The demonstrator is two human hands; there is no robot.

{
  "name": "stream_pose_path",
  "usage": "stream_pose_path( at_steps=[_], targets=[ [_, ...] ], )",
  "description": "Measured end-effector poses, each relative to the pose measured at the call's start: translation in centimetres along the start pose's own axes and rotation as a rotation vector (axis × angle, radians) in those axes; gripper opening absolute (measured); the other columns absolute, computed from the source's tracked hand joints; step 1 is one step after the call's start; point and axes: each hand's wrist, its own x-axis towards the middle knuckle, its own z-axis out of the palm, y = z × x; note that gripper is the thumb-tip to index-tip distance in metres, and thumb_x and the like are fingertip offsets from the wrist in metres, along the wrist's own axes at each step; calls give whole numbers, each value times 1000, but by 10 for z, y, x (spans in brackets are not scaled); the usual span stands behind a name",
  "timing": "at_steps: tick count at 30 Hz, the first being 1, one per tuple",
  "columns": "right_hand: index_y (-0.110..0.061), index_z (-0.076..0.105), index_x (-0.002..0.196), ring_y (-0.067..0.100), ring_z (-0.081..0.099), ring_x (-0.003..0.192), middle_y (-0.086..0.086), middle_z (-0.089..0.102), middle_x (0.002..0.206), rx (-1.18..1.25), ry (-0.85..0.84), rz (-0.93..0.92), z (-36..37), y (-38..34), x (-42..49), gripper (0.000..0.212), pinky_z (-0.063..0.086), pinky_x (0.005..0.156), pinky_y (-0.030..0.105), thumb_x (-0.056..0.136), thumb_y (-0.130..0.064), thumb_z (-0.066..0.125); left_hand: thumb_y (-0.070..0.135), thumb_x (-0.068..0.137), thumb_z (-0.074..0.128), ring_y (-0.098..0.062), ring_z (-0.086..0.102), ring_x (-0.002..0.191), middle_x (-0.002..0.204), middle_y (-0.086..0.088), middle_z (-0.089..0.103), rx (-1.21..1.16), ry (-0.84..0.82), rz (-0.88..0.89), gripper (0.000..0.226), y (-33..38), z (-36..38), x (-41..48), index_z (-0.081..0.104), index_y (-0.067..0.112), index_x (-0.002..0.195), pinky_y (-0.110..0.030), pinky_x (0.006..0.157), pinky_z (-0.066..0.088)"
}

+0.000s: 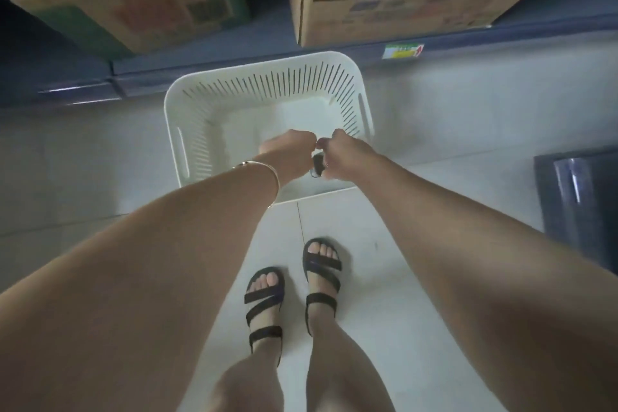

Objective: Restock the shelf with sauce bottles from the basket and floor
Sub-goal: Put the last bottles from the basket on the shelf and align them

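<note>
A white slotted plastic basket (267, 68) stands on the pale tiled floor just in front of the low blue shelf (214, 65). The visible part of its inside holds nothing, and no sauce bottle is in sight. Both my hands hover over the basket's near side, knuckles almost touching. My left hand (291, 154), with a thin bangle at the wrist, is curled into a fist with nothing visible in it. My right hand (344, 157) curls round a small dark object (317, 165) that I cannot identify.
Two open cardboard boxes stand on the shelf, one at the left (133, 7) and one at the right (401, 0) filled with packets. A dark blue object (582, 204) lies on the floor at the right. My sandalled feet (264, 298) stand just behind the basket.
</note>
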Motion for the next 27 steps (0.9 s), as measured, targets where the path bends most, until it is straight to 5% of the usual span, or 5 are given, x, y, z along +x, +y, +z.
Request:
stream_pose_path(
  at_steps=[5,10,20,22,27],
  targets=[
    [-13,63,93,28,59,82,2,45,71,-91,68,-18,28,3,25,21,39,65,26,81,-5,49,9,87,40,-26,55,112,124,-4,55,8,-85,27,42,-5,36,27,48,20,126,-30,73,40],
    [-6,41,62,28,49,68,5,39,60,-27,104,24,-3,10,10,17,35,55,24,75,-10,51,10,87,42,-28,50,118,132,-7,48,-25,-85,99,46,-1,10,17,39,18,132,-33,74,37],
    [-10,66,65,24,71,62,6,64,60,781,203,66,-178,10,-135,4,60,59,29,66,-7,64,37,69,63,-35,52,112,126,-14,48,-162,11,258,68,59,-135,-83,39,19,130,-39,89,43],
    [-11,68,73,23,71,62,9,67,67,848,209,51,-213,10,-169,5,59,58,28,68,-10,68,32,72,66,-34,55,107,120,-14,53,-177,55,295,62,77,-166,-105,41,18,126,-32,79,42],
    [-20,63,82,15,65,59,2,68,75,1052,342,84,-284,11,-266,28,55,64,25,86,-47,58,29,62,76,-25,63,88,92,-2,62,-103,144,456,55,111,-245,-170,47,21,108,-25,66,41]
  ],
)
